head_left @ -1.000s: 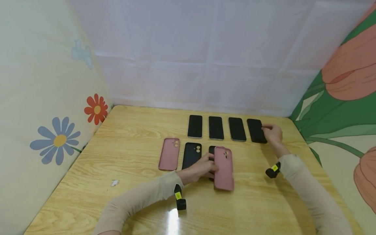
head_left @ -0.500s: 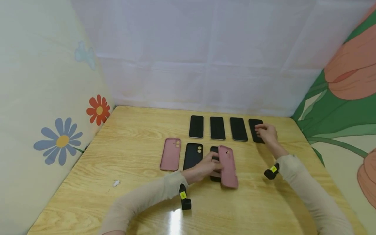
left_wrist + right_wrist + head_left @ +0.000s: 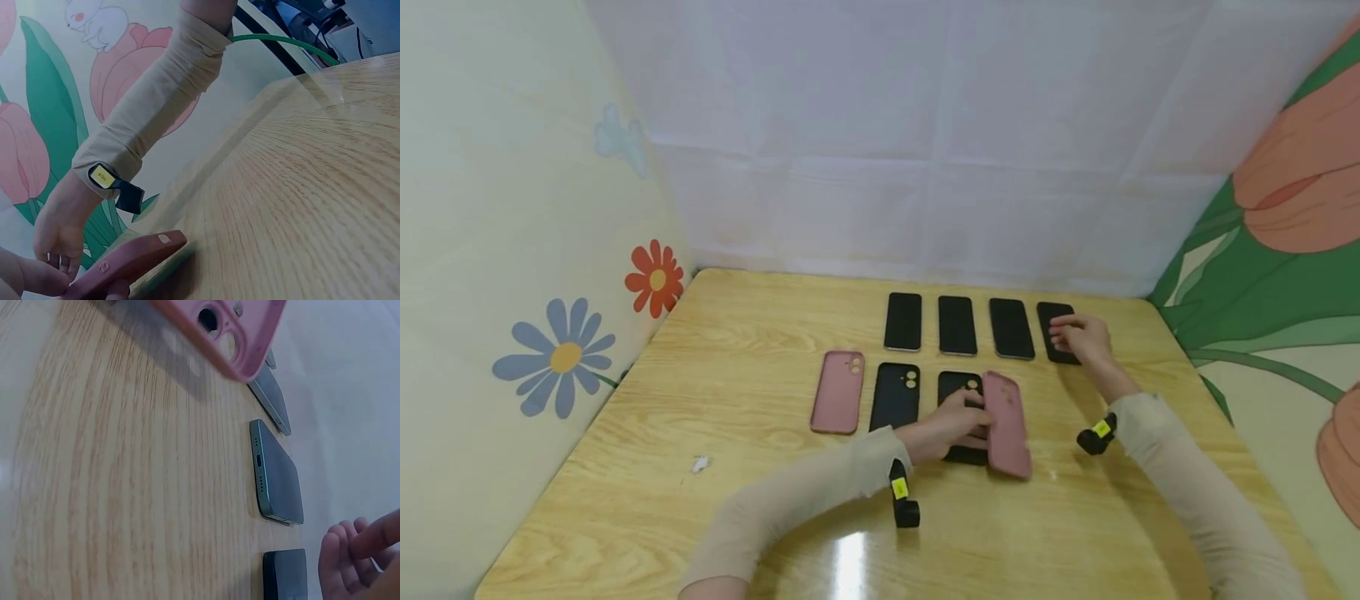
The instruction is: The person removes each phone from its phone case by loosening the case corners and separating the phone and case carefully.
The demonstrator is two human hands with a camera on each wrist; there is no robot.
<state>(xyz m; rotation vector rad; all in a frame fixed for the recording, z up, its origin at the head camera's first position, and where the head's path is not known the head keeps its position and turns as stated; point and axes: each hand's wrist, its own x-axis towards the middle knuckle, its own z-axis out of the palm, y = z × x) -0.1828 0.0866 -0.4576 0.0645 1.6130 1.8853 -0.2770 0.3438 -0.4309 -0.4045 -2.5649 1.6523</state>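
My left hand (image 3: 951, 429) grips a pink phone case (image 3: 1011, 429) by its left edge, and the case tilts over the table. Beneath that hand lies a black phone case (image 3: 951, 383), partly covered by the fingers. In the left wrist view the pink case (image 3: 128, 262) is seen side-on between thumb and fingers. My right hand (image 3: 1084, 337) hovers at the rightmost dark phone (image 3: 1052, 312), its fingers loosely bent around nothing. The right wrist view shows the right hand (image 3: 356, 556) apart from the nearest phone (image 3: 290, 575).
Three more dark phones, one of them (image 3: 957, 325) in the middle, continue the back row leftward. Another pink case (image 3: 837, 392) and a black case (image 3: 897, 392) lie left of my left hand. A small white scrap (image 3: 700, 464) marks the wooden table (image 3: 760, 333).
The pink case has moved right in my left hand and tilted, uncovering more of the black case. My right hand has come off the rightmost phone's right edge to hover over it.
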